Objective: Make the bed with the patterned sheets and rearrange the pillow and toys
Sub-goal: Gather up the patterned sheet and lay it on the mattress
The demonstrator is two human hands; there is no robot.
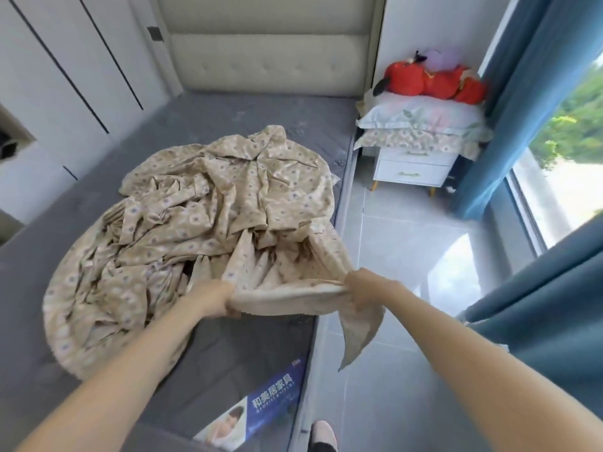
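Crumpled patterned sheet, beige with small blue-centred motifs, lies heaped in soft folds on the bare grey quilted mattress, nearer its right edge. Left hand and right hand each grip the sheet's near hem, which stretches taut between them; the fingertips are buried in cloth. A pointed corner hangs below the right hand, over the tiled floor. The mattress is cut off at near left; the small print on the blue label at its near end is unreadable. Far right, a floral pillow rests on a white two-drawer nightstand, over a patterned cloth of unclear form. Blurred red plush toys top the pillow, with a purple one half hidden behind. A tufted cream headboard closes the far end.
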